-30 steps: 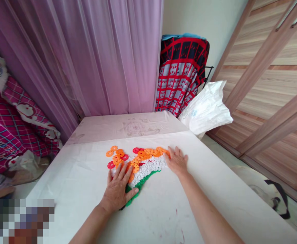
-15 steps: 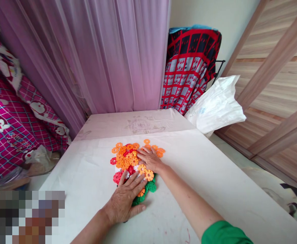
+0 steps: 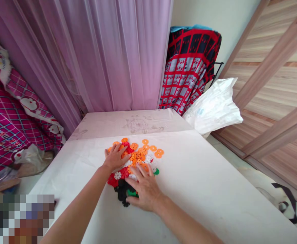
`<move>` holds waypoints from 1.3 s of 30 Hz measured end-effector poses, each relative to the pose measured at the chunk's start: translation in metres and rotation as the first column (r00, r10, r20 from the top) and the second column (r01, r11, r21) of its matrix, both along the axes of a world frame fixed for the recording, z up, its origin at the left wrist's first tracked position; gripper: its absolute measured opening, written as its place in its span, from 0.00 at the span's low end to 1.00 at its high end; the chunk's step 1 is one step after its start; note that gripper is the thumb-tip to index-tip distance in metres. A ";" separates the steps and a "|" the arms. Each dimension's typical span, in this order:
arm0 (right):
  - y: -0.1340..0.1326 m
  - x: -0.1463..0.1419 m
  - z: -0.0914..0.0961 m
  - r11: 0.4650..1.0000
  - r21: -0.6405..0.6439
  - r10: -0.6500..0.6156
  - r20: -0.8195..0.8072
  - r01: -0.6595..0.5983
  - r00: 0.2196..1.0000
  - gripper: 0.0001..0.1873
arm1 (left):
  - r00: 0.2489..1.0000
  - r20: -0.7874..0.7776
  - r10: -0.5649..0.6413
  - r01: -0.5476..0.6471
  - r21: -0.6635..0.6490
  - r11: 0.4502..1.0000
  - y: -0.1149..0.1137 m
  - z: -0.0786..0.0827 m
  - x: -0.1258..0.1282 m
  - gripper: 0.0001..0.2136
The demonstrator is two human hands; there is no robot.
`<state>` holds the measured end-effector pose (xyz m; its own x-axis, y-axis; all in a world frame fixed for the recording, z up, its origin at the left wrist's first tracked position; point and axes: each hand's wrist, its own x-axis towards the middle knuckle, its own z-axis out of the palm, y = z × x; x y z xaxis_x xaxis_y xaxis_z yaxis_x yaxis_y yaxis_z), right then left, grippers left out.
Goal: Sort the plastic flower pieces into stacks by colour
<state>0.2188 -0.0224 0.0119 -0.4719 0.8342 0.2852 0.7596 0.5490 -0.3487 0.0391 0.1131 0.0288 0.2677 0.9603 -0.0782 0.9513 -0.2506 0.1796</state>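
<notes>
- Left hand [image 3: 115, 158]: bare, slim
- Behind it, left forearm [image 3: 83, 201]: bare, smooth
- Right hand [image 3: 147, 190]: bare, broad-backed
- Behind it, right forearm [image 3: 180, 217]: bare, smooth

"doraemon" stands on the pink checked cloth [image 3: 15, 122]; print on the white bag [image 3: 216, 105] is too blurred.

A white table [image 3: 201, 210] bears a loose heap of notched discs [image 3: 140, 156]; black discs [image 3: 121, 193] lie at its near end; just beyond the black discs are red discs [image 3: 112, 180], farther beyond, orange discs [image 3: 159, 153]; beside them, a green disc [image 3: 132, 193].
</notes>
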 end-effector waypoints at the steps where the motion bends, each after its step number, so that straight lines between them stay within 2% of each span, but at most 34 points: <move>1: 0.005 -0.001 -0.002 0.998 -0.003 -0.059 -0.004 0.059 0.998 0.26 | 0.999 0.009 -0.041 0.041 -0.009 0.999 -0.001 -0.001 -0.002 0.29; 4: 0.028 0.010 -0.013 0.965 0.014 -0.261 -0.103 0.264 0.960 0.26 | 0.984 0.062 -0.167 0.168 -0.010 0.986 -0.017 -0.004 -0.009 0.27; 9: 0.051 0.046 -0.033 0.898 0.057 -0.396 -0.327 0.437 0.858 0.27 | 0.920 0.165 -0.355 0.355 0.033 0.934 -0.067 -0.011 -0.030 0.35; 11: 0.054 0.056 -0.038 0.860 0.037 -0.457 -0.386 0.509 0.801 0.26 | 0.907 0.177 -0.382 0.375 0.070 0.924 -0.089 -0.016 -0.042 0.40; 14: 0.064 0.054 -0.041 0.812 -0.081 -0.543 -0.467 0.578 0.698 0.28 | 0.942 0.112 -0.315 0.301 0.126 0.945 -0.117 -0.027 -0.054 0.49; 16: 0.073 0.041 -0.038 0.838 -0.176 -0.522 -0.528 0.516 0.669 0.29 | 0.949 0.098 -0.299 0.282 0.153 0.947 -0.128 -0.034 -0.050 0.48; 18: 0.082 0.022 -0.031 0.887 -0.255 -0.457 -0.601 0.384 0.655 0.30 | 0.921 0.117 -0.372 0.350 0.169 0.921 -0.132 -0.038 -0.035 0.45; 20: 0.088 0.004 -0.018 0.907 -0.352 -0.417 -0.676 0.231 0.607 0.31 | 0.891 0.153 -0.427 0.401 0.175 0.899 -0.132 -0.036 -0.015 0.42; 22: 0.091 -0.006 -0.004 0.897 -0.438 -0.402 -0.746 0.062 0.531 0.32 | 0.878 0.193 -0.438 0.402 0.199 0.894 -0.133 -0.029 0.003 0.40; 24: 0.090 -0.007 0.009 0.875 -0.474 -0.377 -0.796 -0.101 0.474 0.32 | 0.860 0.258 -0.440 0.368 0.284 0.885 -0.136 -0.018 0.012 0.37; 26: 0.084 0.001 0.017 0.875 -0.459 -0.336 -0.803 -0.153 0.492 0.32 | 0.814 0.350 -0.464 0.351 0.340 0.872 -0.136 -0.005 0.010 0.25; 27: 0.078 0.005 0.019 0.892 -0.436 -0.308 -0.781 -0.121 0.544 0.31 | 0.795 0.404 -0.453 0.333 0.333 0.882 -0.132 0.001 0.005 0.17; 28: 0.070 0.009 0.020 0.916 -0.396 -0.274 -0.736 -0.065 0.620 0.30 | 0.800 0.445 -0.402 0.286 0.306 0.908 -0.124 0.007 -0.001 0.16; 30: 0.048 0.013 0.019 0.964 -0.265 -0.185 -0.567 0.035 0.803 0.28 | 0.855 0.438 -0.277 0.148 0.307 0.940 -0.096 0.015 -0.015 0.21; 32: 0.024 0.009 0.016 0.986 -0.164 -0.025 -0.350 -0.035 0.936 0.28 | 0.897 0.400 -0.189 0.049 0.334 0.941 -0.053 0.019 -0.026 0.19; 34: 0.005 0.001 0.012 0.982 -0.112 0.130 -0.161 -0.149 0.978 0.32 | 0.940 0.328 -0.095 -0.016 0.321 0.947 -0.006 0.019 -0.032 0.19; 35: 0.000 -0.003 0.009 0.978 -0.096 0.174 -0.096 -0.183 0.980 0.31 | 0.960 0.278 0.008 -0.091 0.285 0.954 0.016 0.019 -0.032 0.23; 36: -0.002 -0.006 0.007 0.978 -0.080 0.190 -0.046 -0.194 0.981 0.29 | 0.964 0.231 0.133 -0.184 0.214 0.959 0.035 0.019 -0.029 0.26; 37: 0.000 -0.007 0.005 0.982 -0.057 0.177 -0.015 -0.178 0.984 0.26 | 0.963 0.179 0.201 -0.222 0.107 0.969 0.050 0.018 -0.026 0.28; 38: 0.005 -0.006 0.002 0.990 -0.026 0.140 0.002 -0.140 0.990 0.24 | 0.972 0.136 0.190 -0.191 -0.010 0.982 0.061 0.018 -0.020 0.29; 39: 0.012 -0.003 -0.001 0.996 0.009 0.088 0.005 -0.088 0.996 0.23 | 0.981 0.131 0.143 -0.137 -0.057 0.989 0.069 0.017 -0.014 0.28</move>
